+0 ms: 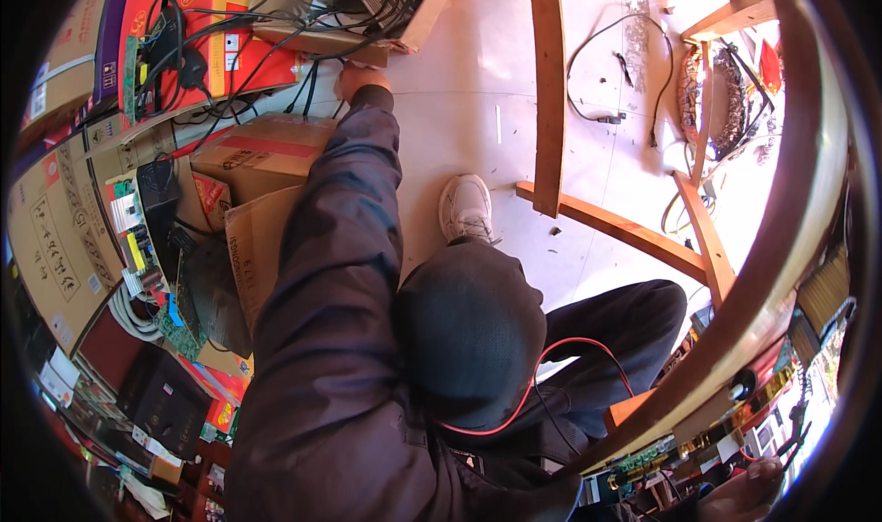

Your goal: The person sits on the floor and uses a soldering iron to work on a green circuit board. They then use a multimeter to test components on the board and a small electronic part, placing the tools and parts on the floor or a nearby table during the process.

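My left hand is extended far forward on a dark-sleeved arm and reaches the near edge of an open cardboard box that stands on the pale floor. The hand touches the bundle of black cables hanging from that box; the fingers are curled, but I cannot tell whether they are clamped on a cable. My right hand rests at the lower right, by the curved edge of the wooden desk; its grip is not readable. A white shoe stands on the floor beside a brown carton.
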The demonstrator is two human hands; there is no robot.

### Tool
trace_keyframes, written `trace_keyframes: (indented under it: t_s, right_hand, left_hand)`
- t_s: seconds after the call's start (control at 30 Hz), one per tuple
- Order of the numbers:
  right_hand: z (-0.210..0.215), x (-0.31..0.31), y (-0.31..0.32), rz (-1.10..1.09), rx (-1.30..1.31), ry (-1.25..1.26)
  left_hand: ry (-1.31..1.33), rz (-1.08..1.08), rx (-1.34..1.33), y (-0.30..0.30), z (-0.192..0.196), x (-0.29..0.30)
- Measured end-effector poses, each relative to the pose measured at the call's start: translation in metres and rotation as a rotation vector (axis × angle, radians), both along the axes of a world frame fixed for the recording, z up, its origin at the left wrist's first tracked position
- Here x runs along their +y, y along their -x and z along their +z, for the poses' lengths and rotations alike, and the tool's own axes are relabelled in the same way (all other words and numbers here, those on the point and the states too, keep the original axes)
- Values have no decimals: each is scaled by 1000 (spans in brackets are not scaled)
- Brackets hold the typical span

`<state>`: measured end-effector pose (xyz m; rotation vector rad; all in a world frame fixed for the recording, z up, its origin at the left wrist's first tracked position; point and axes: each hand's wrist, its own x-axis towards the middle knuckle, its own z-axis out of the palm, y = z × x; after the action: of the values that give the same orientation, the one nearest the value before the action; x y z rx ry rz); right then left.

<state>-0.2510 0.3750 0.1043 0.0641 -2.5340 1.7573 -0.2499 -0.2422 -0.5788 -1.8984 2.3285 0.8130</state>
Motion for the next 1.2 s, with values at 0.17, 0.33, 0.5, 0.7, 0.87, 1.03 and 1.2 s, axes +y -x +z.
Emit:
trace_keyframes:
  t_s: [0.17,0.33,0.5,0.7,0.87,1.03,1.2]
  right_hand:
    - [2,4,7,2,-26,9]
    - [3,6,8,14,-18,21]
    - [3,6,6,22,-18,35]
    - [-1,13,-11,64,17,95]
    - [5,9,-47,101,101,146]
    - [-16,-3,-95,54,324,211]
    - [-25,-12,-125,-99,450,145]
  left_hand:
    - [138,29,-46,-12,-18,-15]
    - [-12,-253,-301,-4,4,-6]
    - [2,-140,-216,-4,22,9]
    - [-284,59,197,-39,45,56]
    - [-773,255,915,-70,153,89]
    - [-640,6,1103,-111,333,62]
    - [-697,-235,1373,-154,517,91]
